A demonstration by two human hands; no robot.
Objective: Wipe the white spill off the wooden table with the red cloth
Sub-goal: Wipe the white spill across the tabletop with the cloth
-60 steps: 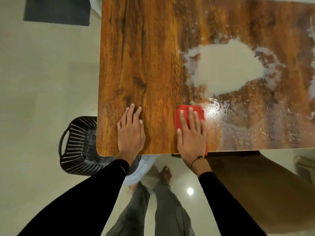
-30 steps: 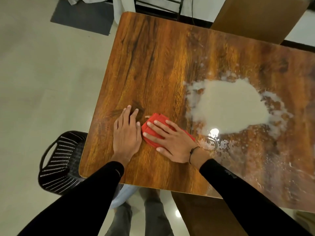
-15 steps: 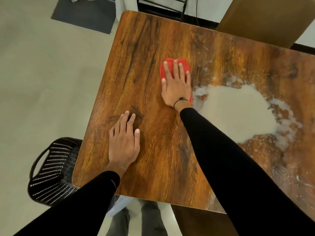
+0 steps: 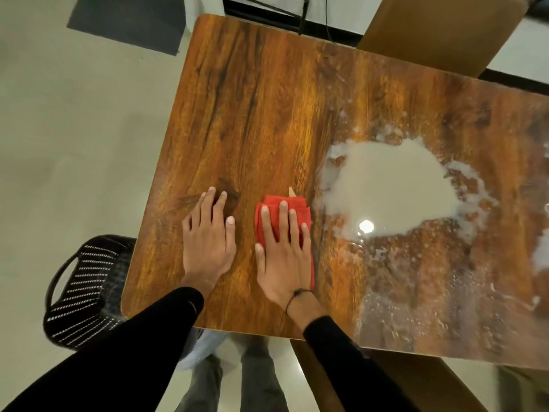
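Note:
A wide white spill [image 4: 392, 185] lies on the right half of the wooden table [image 4: 252, 114], with thin smears and droplets around it and toward the near right edge. The folded red cloth [image 4: 300, 207] lies flat just left of the puddle's edge. My right hand [image 4: 282, 248] presses on the cloth with straight, spread fingers. My left hand [image 4: 208, 239] rests flat on dry wood to the left of the cloth, touching nothing else.
A black slatted basket [image 4: 80, 292] stands on the floor by the table's near left corner. Brown chairs sit at the far right [image 4: 439, 31] and under the near edge [image 4: 416, 382]. A dark mat [image 4: 124, 22] lies far left.
My right hand has slid the red cloth from the far middle of the table back toward me, stopping beside the left hand. The left hand stayed in place.

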